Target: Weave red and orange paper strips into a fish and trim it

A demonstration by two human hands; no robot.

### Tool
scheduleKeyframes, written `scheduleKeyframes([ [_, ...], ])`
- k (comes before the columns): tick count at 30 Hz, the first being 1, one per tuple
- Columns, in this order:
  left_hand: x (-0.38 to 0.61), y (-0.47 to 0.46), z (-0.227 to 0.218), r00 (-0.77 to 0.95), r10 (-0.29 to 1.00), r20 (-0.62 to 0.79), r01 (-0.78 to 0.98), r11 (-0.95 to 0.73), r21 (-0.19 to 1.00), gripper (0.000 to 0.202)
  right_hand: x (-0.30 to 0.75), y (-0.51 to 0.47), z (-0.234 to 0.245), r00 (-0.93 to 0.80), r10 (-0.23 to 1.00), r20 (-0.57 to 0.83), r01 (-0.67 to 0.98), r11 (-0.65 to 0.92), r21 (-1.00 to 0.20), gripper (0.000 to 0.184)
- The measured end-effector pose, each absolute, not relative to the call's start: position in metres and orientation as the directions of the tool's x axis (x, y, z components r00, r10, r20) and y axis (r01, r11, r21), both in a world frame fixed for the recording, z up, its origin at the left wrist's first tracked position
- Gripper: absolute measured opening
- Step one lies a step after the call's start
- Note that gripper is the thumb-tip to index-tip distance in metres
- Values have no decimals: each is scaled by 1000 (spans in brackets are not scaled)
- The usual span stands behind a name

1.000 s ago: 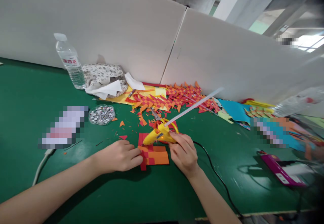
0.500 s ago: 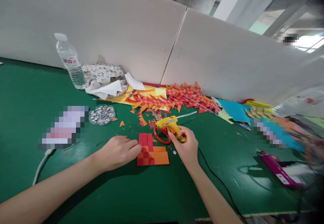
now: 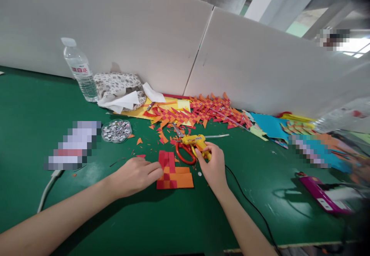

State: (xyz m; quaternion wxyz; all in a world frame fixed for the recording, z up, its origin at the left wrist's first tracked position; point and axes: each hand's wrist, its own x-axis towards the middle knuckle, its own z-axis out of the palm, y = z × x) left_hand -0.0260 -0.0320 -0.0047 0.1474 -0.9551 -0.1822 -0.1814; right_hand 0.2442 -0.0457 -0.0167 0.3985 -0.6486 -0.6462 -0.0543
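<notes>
A woven piece of red and orange paper strips [image 3: 182, 179] lies on the green table in front of me. My left hand [image 3: 141, 174] is closed at its left edge, thumb and finger pinching the paper; the fingertips partly hide what they grip. One red strip there looks slightly raised. My right hand [image 3: 212, 162] is wrapped round the handle of a yellow glue gun [image 3: 193, 138], its nozzle pointing left and a clear glue stick jutting from the back. Directly beneath the gun are scissors with red handles [image 3: 179, 155]. A small white disc [image 3: 199, 174] rests beside my right hand.
Woven paper fish [image 3: 214, 109] are piled by the grey partition, with orange scraps nearer. Left stand a water bottle [image 3: 82, 73], a tub of googly eyes [image 3: 116, 131] and a blurred-out device on a cable. A purple power strip [image 3: 325, 196] lies right; the gun's black cord trails forward.
The glue gun has tilted and shifted slightly to the right and down in my right hand. My left fingers have moved slightly right, and the left red strip has lifted a little.
</notes>
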Motion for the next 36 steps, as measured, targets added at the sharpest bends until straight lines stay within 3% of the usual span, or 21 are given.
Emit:
scheduleKeyframes([
  [11, -25, -30, -4, 815, 368, 449, 474, -868, -150, 19, 243, -47, -17, 129, 796, 591, 896, 162, -414, 17],
  [22, -25, -28, -5, 799, 466, 381, 518, -854, -42, 24, 239, -49, -10, 116, 749, 652, 903, 194, -384, 14],
  [26, -25, -28, -5, 805, 456, 379, 501, -865, -25, 26, 231, -53, -2, 79, 699, 711, 889, 274, -368, 9],
  [36, -27, -26, -7, 787, 433, 440, 456, -888, 59, 27, 225, -54, -3, -14, 706, 708, 876, 350, -332, 5],
])
